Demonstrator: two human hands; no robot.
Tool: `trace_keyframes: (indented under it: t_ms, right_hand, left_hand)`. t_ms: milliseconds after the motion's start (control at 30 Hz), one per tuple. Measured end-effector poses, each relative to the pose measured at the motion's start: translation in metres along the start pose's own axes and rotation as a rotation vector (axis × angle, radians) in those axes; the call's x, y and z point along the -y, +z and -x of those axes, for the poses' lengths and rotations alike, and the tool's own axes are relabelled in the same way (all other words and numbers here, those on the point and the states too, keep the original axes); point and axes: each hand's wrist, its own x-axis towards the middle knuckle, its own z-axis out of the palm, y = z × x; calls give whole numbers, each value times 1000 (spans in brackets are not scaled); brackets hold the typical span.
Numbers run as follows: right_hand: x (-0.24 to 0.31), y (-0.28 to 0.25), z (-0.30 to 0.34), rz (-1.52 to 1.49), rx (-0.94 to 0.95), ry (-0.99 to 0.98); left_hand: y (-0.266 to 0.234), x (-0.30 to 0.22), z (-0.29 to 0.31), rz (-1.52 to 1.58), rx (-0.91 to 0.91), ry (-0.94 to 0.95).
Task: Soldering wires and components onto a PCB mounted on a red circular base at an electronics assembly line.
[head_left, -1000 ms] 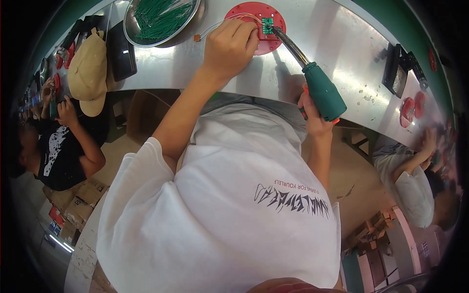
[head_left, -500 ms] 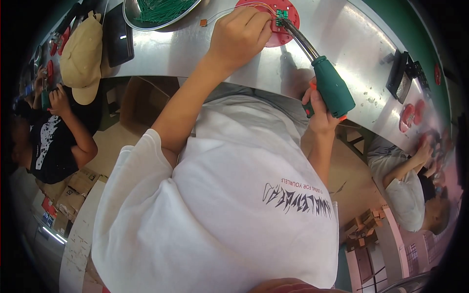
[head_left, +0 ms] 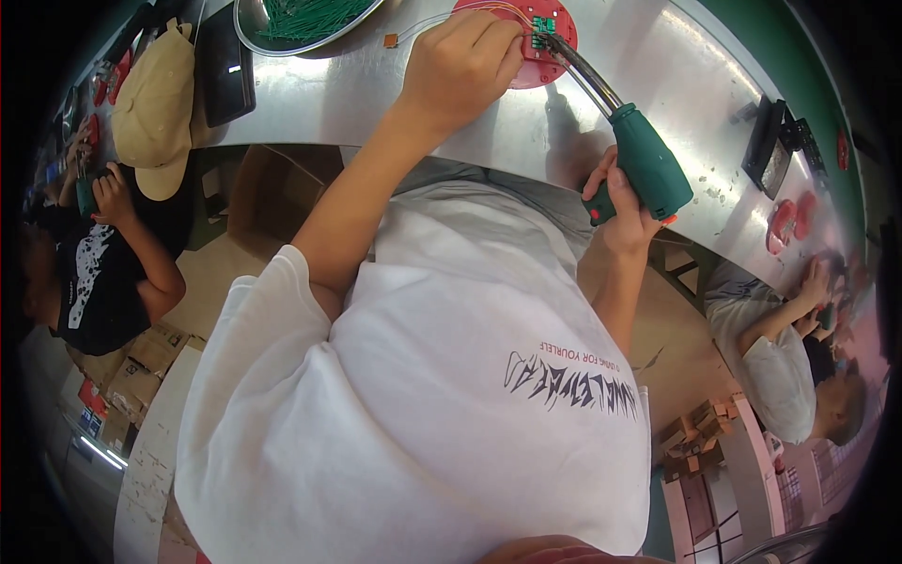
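My left hand [head_left: 460,70] is closed at the edge of a round red fixture [head_left: 537,77], its fingertips pinching thin wires [head_left: 503,6] beside a small green circuit board [head_left: 543,28]. The exact grip is hidden behind the knuckles. In my right hand [head_left: 622,214] is a green soldering gun [head_left: 650,162], the fingers wrapped round its handle. Its long metal tip reaches up and left to the board. The wires trail left across the steel bench to a small orange-brown square piece [head_left: 391,40].
A metal bowl [head_left: 310,49] of green wires stands at the far left of the steel bench [head_left: 329,99]. Nearby are a black tablet-like device [head_left: 225,75] and a tan cap [head_left: 155,103]. To the right lie a black tray [head_left: 772,150] and red round parts [head_left: 782,228]. Co-workers sit on both sides.
The soldering gun's body has shifted slightly right with my right hand, its tip staying at the board. My left hand holds nearly still.
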Motion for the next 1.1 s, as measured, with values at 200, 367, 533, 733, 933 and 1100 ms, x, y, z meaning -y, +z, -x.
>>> trace_keyframes:
  t_ms: [200,367,533,733,933,1100]
  right_hand:
    - [-8,2,0,-64,-77,-107]
    - [-12,4,0,-151,-144,-109]
    - [-15,3,-3,-166,-150,-124]
    - [-16,2,0,-165,-167,-153]
    - [-17,2,1,-144,-155,-163]
    - [-14,3,1,-104,-124,-174]
  left_hand:
    - [23,19,2,19,-293,237]
    - [1,0,2,-35,-5,6]
    - [2,1,1,-42,-5,9]
    - [9,10,15,-101,-81,69]
    - [14,16,19,-62,-283,39]
    - [16,25,21,-7,-313,10]
